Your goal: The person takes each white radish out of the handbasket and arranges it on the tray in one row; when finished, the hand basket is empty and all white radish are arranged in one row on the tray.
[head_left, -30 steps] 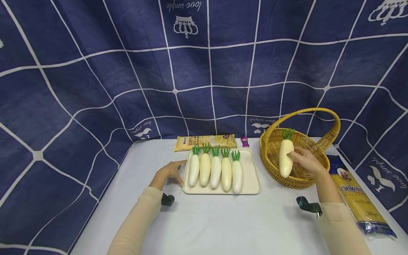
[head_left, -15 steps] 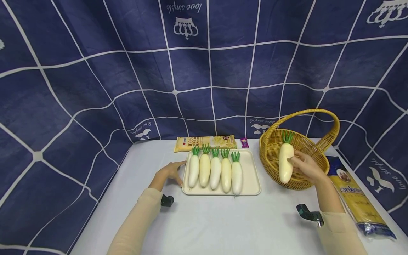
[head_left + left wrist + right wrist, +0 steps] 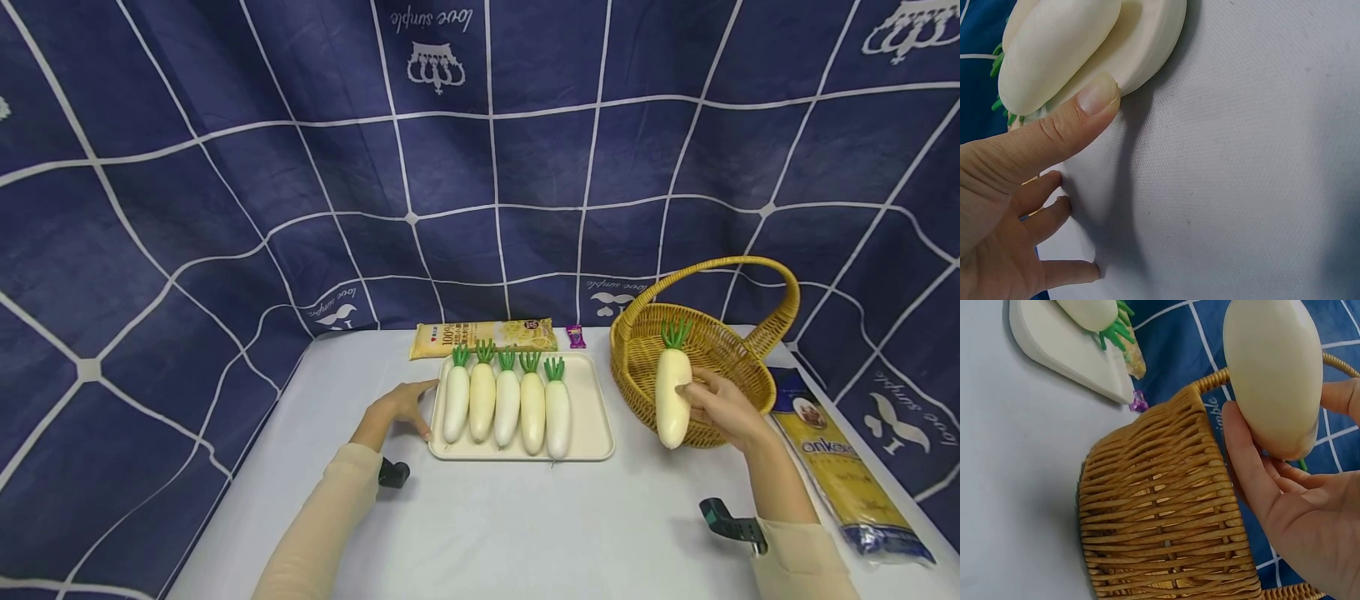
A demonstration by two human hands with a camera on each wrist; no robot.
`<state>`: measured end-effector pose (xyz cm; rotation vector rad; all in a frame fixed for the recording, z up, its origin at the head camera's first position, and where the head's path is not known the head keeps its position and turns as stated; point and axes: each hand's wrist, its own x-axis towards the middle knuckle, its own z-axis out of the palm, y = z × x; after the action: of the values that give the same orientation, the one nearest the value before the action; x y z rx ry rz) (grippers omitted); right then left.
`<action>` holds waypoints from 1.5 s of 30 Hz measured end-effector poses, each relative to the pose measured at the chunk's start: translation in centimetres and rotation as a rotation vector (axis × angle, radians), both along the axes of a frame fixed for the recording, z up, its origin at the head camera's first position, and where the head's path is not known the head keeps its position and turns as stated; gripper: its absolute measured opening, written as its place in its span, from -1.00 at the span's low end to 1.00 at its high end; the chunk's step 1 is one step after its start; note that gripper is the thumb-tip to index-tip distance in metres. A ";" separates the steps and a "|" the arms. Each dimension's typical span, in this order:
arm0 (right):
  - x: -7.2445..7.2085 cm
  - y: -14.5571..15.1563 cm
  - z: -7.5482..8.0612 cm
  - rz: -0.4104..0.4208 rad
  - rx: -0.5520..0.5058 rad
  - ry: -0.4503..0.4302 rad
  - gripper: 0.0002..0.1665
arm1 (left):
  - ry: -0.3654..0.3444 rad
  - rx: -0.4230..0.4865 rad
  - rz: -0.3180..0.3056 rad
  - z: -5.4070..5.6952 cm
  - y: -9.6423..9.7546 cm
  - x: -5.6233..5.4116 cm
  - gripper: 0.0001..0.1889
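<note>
My right hand (image 3: 723, 408) grips a white radish (image 3: 672, 398) with green tops, holding it upright over the near left rim of the wicker basket (image 3: 645, 400). In the right wrist view, fingers and thumb lie on either side of that radish (image 3: 1272, 369). My left hand (image 3: 405, 407) rests at the left edge of the cream tray (image 3: 588, 417), its thumb touching the rim and the other fingers spread on the table in the left wrist view. Several more white radishes (image 3: 507, 408) lie side by side on the tray, green tops toward the back.
Behind the tray lies a yellow food packet (image 3: 487, 335), with a small purple wrapped candy (image 3: 576, 336) to its right. A yellow and blue bag (image 3: 847, 467) lies right of the basket. A blue checked curtain (image 3: 450, 167) hangs behind the white table (image 3: 540, 525).
My right hand has drawn the radish a little nearer to me, from above the basket's inside to over its near rim. My left hand stays at the tray.
</note>
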<state>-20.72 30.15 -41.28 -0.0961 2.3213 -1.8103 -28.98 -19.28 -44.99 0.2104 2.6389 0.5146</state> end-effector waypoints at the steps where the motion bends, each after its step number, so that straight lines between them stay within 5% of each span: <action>1: 0.1 -0.1 0.0 0.001 -0.007 0.000 -0.17 | -0.001 0.001 0.001 0.0 0.0 0.0 0.20; 22: 2.0 -1.6 0.1 0.018 -0.038 0.019 -0.20 | 0.002 0.003 -0.009 -0.1 0.0 0.0 0.19; 45: 2.5 -4.2 -0.5 0.076 -0.096 0.041 -0.22 | 0.000 -0.003 -0.011 0.2 0.0 0.2 0.19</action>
<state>-18.20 25.91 -41.74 -0.2338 2.2252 -1.8984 -28.83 -19.29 -44.77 0.2236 2.6368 0.5065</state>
